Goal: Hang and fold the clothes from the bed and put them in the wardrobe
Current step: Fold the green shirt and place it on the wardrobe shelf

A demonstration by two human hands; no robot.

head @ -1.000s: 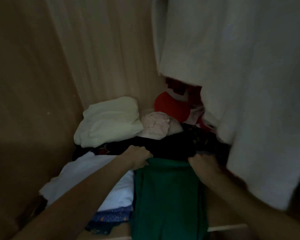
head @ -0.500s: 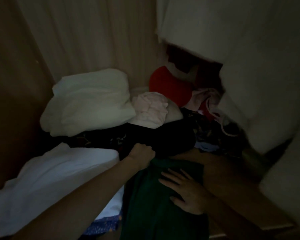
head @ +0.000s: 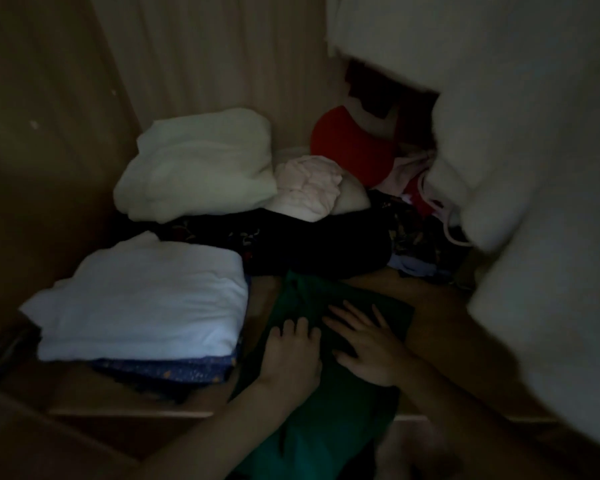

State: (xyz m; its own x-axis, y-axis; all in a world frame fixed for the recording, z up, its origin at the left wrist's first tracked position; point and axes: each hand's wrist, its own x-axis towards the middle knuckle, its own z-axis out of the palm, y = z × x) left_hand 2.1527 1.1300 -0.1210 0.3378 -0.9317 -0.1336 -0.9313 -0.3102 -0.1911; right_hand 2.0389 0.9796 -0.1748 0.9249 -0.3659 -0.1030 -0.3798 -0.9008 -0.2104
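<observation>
While the wardrobe interior is dim, this much shows in the head view:
Left hand (head: pixel 293 355): lies flat, fingers straight, pressing on the green garment (head: pixel 329 403).
Right hand (head: pixel 369 348): just beside the left, fingers spread flat on the same garment.
Green garment: folded, under both palms, on the wardrobe floor (head: pixel 440 306).
Left of the hands: a folded white stack (head: pixel 142 299) on blue patterned cloth (head: pixel 174 370).
Beyond the fingertips: dark clothes (head: pixel 319 244), a cream bundle (head: pixel 198 164), a pink piece (head: pixel 305 188), something red (head: pixel 350 147).
Right of the hands: a pale hanging garment (head: pixel 520 168).
</observation>
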